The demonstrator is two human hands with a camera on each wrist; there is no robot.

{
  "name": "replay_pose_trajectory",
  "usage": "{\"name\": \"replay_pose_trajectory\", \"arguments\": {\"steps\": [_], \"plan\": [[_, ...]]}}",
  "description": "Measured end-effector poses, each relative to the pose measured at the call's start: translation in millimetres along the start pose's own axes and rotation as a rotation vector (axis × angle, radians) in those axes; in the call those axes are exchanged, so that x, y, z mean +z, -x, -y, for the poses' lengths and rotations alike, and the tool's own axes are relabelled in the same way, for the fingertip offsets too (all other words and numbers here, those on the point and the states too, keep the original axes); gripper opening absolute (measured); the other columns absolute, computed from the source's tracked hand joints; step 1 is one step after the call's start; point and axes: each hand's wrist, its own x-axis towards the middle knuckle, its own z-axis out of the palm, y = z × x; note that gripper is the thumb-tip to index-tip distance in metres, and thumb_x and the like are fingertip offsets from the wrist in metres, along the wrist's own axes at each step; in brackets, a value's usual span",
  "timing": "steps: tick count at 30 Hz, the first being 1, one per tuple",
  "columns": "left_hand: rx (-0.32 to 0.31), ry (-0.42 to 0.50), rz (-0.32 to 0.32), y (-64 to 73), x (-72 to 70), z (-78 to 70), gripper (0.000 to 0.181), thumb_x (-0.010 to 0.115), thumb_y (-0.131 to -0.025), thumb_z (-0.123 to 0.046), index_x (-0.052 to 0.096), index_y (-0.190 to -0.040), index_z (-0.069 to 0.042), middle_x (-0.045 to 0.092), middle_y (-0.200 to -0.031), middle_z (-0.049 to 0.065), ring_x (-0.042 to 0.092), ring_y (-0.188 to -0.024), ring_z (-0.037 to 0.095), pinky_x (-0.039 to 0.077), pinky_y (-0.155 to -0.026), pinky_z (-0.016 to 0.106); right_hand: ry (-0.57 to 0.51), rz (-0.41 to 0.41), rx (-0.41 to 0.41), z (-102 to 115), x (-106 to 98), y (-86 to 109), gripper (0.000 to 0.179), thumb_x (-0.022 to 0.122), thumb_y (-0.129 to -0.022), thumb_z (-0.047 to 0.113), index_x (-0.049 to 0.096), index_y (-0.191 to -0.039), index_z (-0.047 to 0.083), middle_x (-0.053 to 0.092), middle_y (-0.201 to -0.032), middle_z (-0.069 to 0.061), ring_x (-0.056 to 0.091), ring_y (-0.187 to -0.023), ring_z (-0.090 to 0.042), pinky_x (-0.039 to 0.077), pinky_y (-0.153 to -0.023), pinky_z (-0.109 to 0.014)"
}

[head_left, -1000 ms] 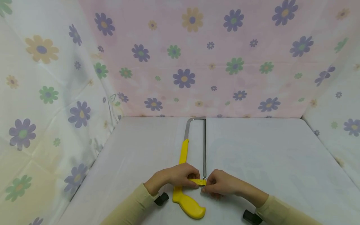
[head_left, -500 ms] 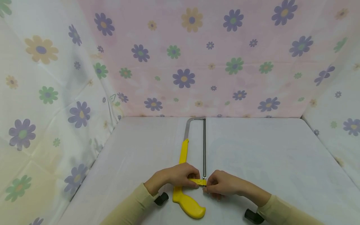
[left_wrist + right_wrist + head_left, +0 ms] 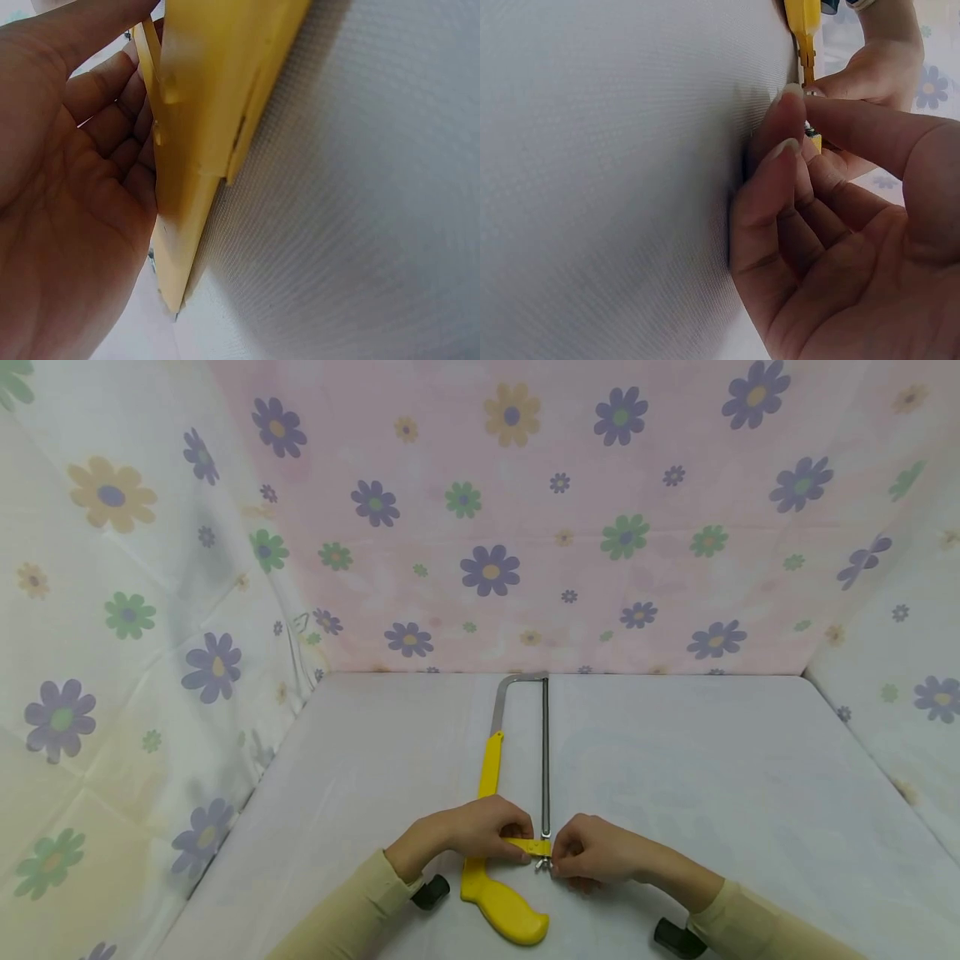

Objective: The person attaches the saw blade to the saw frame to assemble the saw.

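Observation:
A hacksaw [image 3: 491, 764] with a yellow handle and grey metal bow lies flat on the white surface, its blade side pointing away from me. My left hand [image 3: 487, 827] reaches across the yellow frame and pinches the short yellow blade bracket between thumb and fingers. In the left wrist view the yellow frame [image 3: 199, 97] runs beside the palm. A small silver wing nut [image 3: 543, 863] shows below the bracket. My right hand [image 3: 592, 852] has thumb and forefinger tips together right at its wing, other fingers curled. Those fingertips mostly hide the nut in the right wrist view.
The white tabletop [image 3: 712, 760] extends around the saw. Flower-patterned cloth [image 3: 525, 510] closes off the back and both sides. A dark wrist device [image 3: 431, 892] sits below the left cuff and another dark device [image 3: 678, 937] below the right.
My right fingertips have shifted slightly right, and the wing nut they covered before now shows with its wings turned into view. My left hand and the hacksaw have stayed in place.

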Motion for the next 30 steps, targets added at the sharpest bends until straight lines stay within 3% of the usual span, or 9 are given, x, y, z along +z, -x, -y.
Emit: {"name": "replay_pose_trajectory", "arguments": {"steps": [7, 17, 25, 30], "plan": [[-0.004, 0.014, 0.010, -0.2, -1.1, -1.1, 0.008, 0.075, -0.096, -0.022, 0.070, -0.098, -0.016, 0.060, -0.081, -0.013, 0.050, -0.072, 0.000, 0.044, -0.067, 0.016, -0.002, -0.031, -0.007, 1.8, 1.2, -2.3, 0.010, 0.074, -0.093, 0.011, 0.072, -0.083, 0.007, 0.062, -0.063, -0.003, 0.049, -0.049, -0.013, 0.040, -0.047, -0.024], [-0.007, 0.006, 0.004, 0.3, -0.8, -1.1, 0.007, 0.075, -0.096, -0.021, 0.070, -0.098, -0.016, 0.060, -0.081, -0.014, 0.050, -0.072, 0.000, 0.044, -0.068, 0.016, -0.025, -0.007, 0.006, 2.8, 1.2, -3.8, 0.014, 0.075, -0.092, 0.014, 0.074, -0.081, 0.005, 0.062, -0.064, -0.001, 0.052, -0.051, -0.011, 0.042, -0.049, -0.022], [0.012, -0.004, 0.003, 0.5, -1.1, -0.9, 0.007, 0.074, -0.096, -0.020, 0.070, -0.098, -0.015, 0.060, -0.080, -0.014, 0.050, -0.071, 0.000, 0.045, -0.066, 0.016, -0.019, -0.029, 0.029, 5.2, 2.8, -5.3, 0.035, 0.075, -0.093, 0.030, 0.073, -0.073, 0.002, 0.059, -0.057, -0.001, 0.051, -0.047, -0.011, 0.041, -0.046, -0.022], [0.001, 0.010, 0.002, 0.7, 0.4, -0.1, 0.007, 0.074, -0.096, -0.021, 0.071, -0.099, -0.016, 0.061, -0.082, -0.014, 0.051, -0.072, 0.000, 0.046, -0.069, 0.017, -0.011, -0.039, 0.047, 4.6, 3.9, -6.0, 0.035, 0.074, -0.094, 0.030, 0.073, -0.072, 0.003, 0.060, -0.057, -0.001, 0.051, -0.047, -0.011, 0.040, -0.046, -0.022]]}}
